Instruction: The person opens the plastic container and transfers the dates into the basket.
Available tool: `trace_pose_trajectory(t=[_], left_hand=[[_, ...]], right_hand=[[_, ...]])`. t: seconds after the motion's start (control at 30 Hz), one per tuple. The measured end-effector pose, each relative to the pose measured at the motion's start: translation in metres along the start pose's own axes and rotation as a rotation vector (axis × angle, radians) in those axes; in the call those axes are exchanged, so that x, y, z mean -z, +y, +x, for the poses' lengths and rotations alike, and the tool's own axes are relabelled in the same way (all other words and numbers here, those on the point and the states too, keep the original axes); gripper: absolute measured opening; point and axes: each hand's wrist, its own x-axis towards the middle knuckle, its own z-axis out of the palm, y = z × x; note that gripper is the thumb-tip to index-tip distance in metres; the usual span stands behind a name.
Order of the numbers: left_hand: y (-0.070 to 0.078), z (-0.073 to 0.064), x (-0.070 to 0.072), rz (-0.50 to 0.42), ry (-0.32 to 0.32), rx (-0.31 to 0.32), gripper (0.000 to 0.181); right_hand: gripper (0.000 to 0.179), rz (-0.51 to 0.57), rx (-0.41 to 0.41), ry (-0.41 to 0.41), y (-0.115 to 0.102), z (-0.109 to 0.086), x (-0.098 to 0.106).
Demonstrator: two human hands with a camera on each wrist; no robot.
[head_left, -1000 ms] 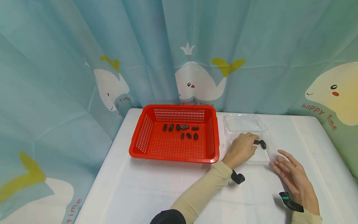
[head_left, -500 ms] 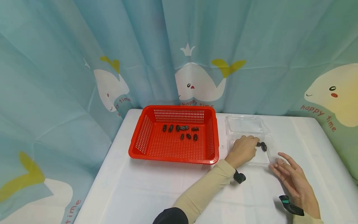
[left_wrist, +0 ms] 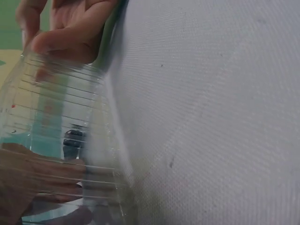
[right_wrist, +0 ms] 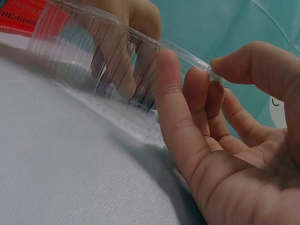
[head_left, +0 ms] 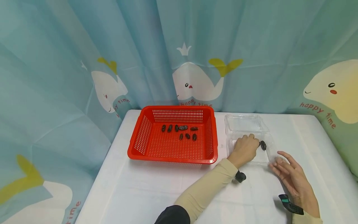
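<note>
A clear plastic clamshell box [head_left: 261, 162] lies with its lid [head_left: 243, 123] folded back. Inside it, my left hand [head_left: 244, 151] reaches down with bent fingers, pinching a dark date mostly hidden by the fingertips. Right beside those fingertips lies another dark, wrinkled date [head_left: 263, 145]. Through the ribbed wall in the right wrist view, the left fingers [right_wrist: 124, 77] point down at the box floor. My right hand [head_left: 296, 177] grips the near right corner of the box, thumb on the rim [right_wrist: 206, 65] and fingers below.
Left of the box stands a red plastic basket [head_left: 170, 158] with several dark dates [head_left: 194, 137] on its floor. One piece [head_left: 183, 127] looks silvery and patterned. A white cloth [head_left: 139, 193] covers the table, and a blue whale-print curtain [head_left: 145, 62] hangs behind.
My left hand has moved slightly right inside the box, covering more of the date at its fingertips. The right hand keeps its grip on the corner.
</note>
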Motion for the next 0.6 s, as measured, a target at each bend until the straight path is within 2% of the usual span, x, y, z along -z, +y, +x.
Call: trace_pose_trajectory(t=[0.37, 0.6], left_hand=[[0.0048, 0.0038, 0.0003, 0.007, -0.049, 0.02, 0.015], [0.0045, 0.0045, 0.0013, -0.022, -0.033, 0.054, 0.014]], right_hand=[[0.045, -0.027, 0.002, 0.024, 0.0005, -0.0003, 0.0006], [0.043, -0.049, -0.002, 0.055, 0.0004, -0.0003, -0.0007]])
